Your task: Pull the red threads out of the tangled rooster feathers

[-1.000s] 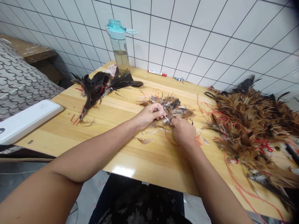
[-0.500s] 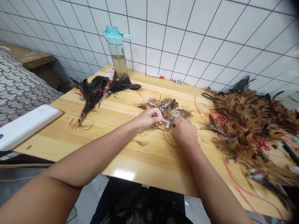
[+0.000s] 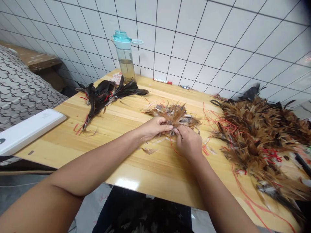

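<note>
A small bunch of brown feathers [image 3: 178, 113] fans upward and away from me, just beyond my fingertips. My left hand [image 3: 156, 127] is closed, pinching its near end between thumb and fingers. Against the left fingertips, my right hand [image 3: 189, 138] is also closed, gripping that same near end, with its fingers mostly turned from view. Under and behind the bunch lie loose mixed feathers. A thin red string [image 3: 173, 145] trails on the table below my hands, and a loose feather scrap [image 3: 149, 150] lies nearby.
Black feathers [image 3: 97, 97] lie to the left, near a water bottle [image 3: 126, 61]. A large brown feather pile [image 3: 252, 129] with red string covers the right side. A red-and-white marker [image 3: 162, 81] rests by the tiled wall. A white device [image 3: 31, 131] sits at the left edge.
My hands have drawn together at the near end of the feathers. The brown feathers now stand fanned up beyond them, and the pale strip seen between my hands is hidden.
</note>
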Demonstrator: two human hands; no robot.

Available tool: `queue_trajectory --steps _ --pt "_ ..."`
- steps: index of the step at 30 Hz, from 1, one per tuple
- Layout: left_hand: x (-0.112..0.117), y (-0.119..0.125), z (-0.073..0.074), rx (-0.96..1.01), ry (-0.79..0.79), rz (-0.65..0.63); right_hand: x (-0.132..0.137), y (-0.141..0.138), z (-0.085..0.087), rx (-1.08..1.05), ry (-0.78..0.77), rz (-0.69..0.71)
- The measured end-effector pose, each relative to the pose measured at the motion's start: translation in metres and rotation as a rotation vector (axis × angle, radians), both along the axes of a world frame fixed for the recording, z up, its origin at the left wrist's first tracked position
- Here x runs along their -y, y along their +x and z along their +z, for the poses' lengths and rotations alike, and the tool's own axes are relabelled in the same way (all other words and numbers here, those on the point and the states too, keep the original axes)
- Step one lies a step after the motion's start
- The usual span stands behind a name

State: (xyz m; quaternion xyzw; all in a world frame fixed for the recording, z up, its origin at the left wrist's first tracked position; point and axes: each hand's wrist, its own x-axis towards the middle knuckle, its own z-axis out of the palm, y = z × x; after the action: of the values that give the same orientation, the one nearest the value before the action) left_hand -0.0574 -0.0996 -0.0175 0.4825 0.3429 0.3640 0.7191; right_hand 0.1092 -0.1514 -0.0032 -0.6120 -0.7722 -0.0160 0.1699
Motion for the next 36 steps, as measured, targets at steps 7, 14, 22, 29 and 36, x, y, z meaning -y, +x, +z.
queue_trajectory --steps 7,14,22,29,36 --pt "-0.003 0.0 -0.001 0.217 -0.045 0.15 -0.012 0.007 -0.01 -0.726 -0.27 0.08" --pt "0.005 0.009 -0.006 0.236 -0.051 0.067 -0.014 0.004 -0.009 -1.004 -0.476 0.218" --pt "0.007 0.002 -0.001 0.225 -0.083 -0.154 -0.013 -0.002 -0.018 -0.974 -0.48 0.218" --pt "0.008 0.002 0.0 0.237 -0.126 -0.077 -0.013 -0.004 -0.026 -0.851 -0.44 0.241" --pt "0.001 0.001 0.002 0.282 -0.047 0.057 -0.015 -0.005 -0.038 -0.885 -0.436 0.242"
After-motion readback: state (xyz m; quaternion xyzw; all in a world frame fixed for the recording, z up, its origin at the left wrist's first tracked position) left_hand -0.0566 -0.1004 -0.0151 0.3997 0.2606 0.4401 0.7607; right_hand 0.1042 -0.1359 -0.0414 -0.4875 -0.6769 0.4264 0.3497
